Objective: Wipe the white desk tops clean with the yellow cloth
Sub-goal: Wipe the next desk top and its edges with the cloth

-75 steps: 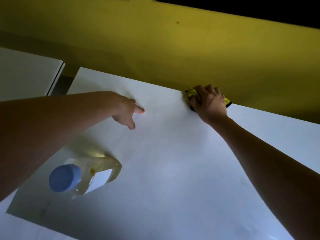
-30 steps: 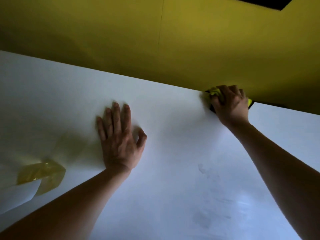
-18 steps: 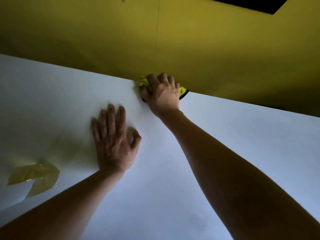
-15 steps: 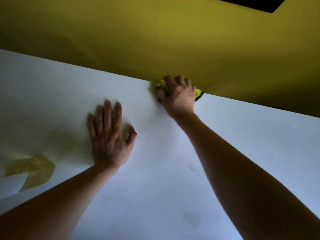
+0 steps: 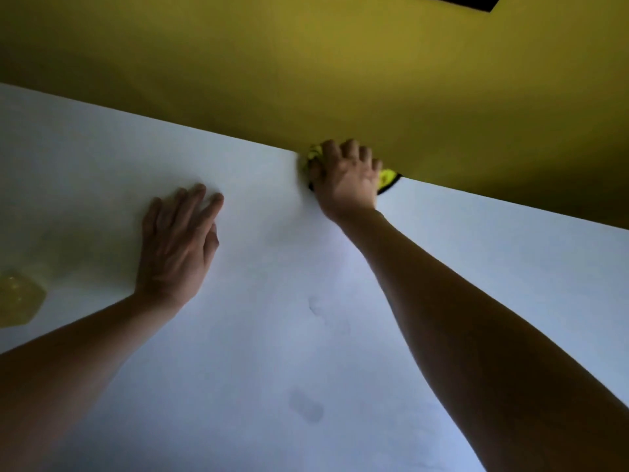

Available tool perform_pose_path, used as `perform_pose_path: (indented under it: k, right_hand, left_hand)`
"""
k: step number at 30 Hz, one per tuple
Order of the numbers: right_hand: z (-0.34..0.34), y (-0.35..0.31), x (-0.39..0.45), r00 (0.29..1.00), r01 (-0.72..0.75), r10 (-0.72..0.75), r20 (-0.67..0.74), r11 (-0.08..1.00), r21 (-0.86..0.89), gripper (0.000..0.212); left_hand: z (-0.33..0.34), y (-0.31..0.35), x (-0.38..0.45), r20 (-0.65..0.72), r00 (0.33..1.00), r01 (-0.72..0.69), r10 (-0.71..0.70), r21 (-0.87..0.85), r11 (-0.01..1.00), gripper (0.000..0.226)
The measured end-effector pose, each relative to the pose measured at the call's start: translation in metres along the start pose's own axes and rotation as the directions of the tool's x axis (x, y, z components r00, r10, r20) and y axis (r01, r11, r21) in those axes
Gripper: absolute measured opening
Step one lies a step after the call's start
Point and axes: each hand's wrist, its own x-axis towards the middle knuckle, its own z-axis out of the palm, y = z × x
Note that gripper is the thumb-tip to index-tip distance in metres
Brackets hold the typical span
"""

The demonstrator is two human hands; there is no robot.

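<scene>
A bunched cloth (image 5: 315, 155) is gripped by the right hand (image 5: 347, 178) at the desk's (image 5: 442, 260) far edge; the left hand (image 5: 177, 240) is laid flat. Smudges (image 5: 306, 407) nearer the camera are judged unwiped.

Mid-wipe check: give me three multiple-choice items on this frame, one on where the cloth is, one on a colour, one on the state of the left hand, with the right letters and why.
1. Where is the yellow cloth?
A. at the desk's far edge, against the partition
B. at the near edge of the desk
C. under the left hand

2. What colour is the partition behind the white desk top?
A. blue
B. yellow
C. red

3. How does the left hand lie?
A. curled round a bottle
B. lifted clear, in a fist
C. flat, fingers straight, on the desk

Answers:
1 A, since the right hand grips the cloth where desk meets partition.
2 B, since the panel shows dull yellow along its whole width.
3 C, since palm and straight fingers rest on the white surface, holding nothing.
</scene>
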Motion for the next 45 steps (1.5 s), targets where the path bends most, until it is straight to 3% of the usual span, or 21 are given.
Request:
perform_pose_path:
  k: [5, 9, 15, 19, 26, 30, 35, 39, 42, 45]
  right_hand:
    - [-0.004, 0.021, -0.005, 0.997, 0.077, -0.075, -0.025, 0.993, 0.091, 0.039]
    - [-0.017, 0.102, -0.022, 0.999, 0.012, -0.010, -0.031, 0.999, 0.042, 0.041]
    - [-0.041, 0.209, -0.051, 0.984, -0.154, 0.158, -0.079, 0.987, 0.054, 0.044]
    - [-0.035, 0.178, -0.040, 0.983, -0.172, 0.172, -0.058, 0.985, 0.004, 0.042]
    - [-0.011, 0.071, -0.007, 0.998, 0.057, -0.057, 0.000, 0.994, 0.094, 0.044]
    - [-0.018, 0.118, -0.017, 0.999, 0.053, -0.052, -0.014, 0.993, 0.105, 0.042]
    - [-0.040, 0.225, -0.042, 0.996, -0.061, 0.064, -0.055, 0.996, 0.061, 0.037]
    - [-0.044, 0.239, -0.040, 0.990, -0.128, 0.129, -0.050, 0.991, 0.026, 0.038]
    - [-0.040, 0.212, -0.025, 1.000, 0.001, -0.001, 0.015, 1.000, 0.024, 0.042]
    - [-0.037, 0.187, -0.007, 0.977, 0.171, -0.184, 0.111, 0.979, 0.115, 0.046]
  left_hand:
    - [-0.001, 0.069, -0.004, 0.042, 0.992, -0.118, 0.121, -0.057, 0.991, 0.045]
    - [0.006, 0.143, 0.010, 0.075, 0.991, -0.103, 0.112, -0.115, 0.988, 0.044]
    - [0.016, 0.153, 0.017, 0.065, 0.994, -0.086, 0.092, -0.094, 0.992, 0.046]
    - [0.017, 0.158, 0.017, 0.030, 0.996, -0.079, 0.081, -0.067, 0.995, 0.045]
    - [0.024, 0.154, 0.018, 0.015, 0.995, -0.093, 0.094, -0.076, 0.993, 0.046]
    - [0.022, 0.154, 0.019, 0.019, 0.995, -0.098, 0.100, -0.074, 0.992, 0.045]
    - [0.016, 0.171, 0.018, 0.055, 0.997, -0.051, 0.057, -0.103, 0.993, 0.043]
    - [0.012, 0.232, 0.017, 0.075, 0.966, -0.220, 0.249, -0.274, 0.936, 0.047]
    - [0.018, 0.296, 0.005, 0.146, 0.887, -0.366, 0.438, -0.356, 0.860, 0.052]
    - [0.024, 0.331, -0.006, 0.196, 0.889, -0.334, 0.414, -0.341, 0.879, 0.057]
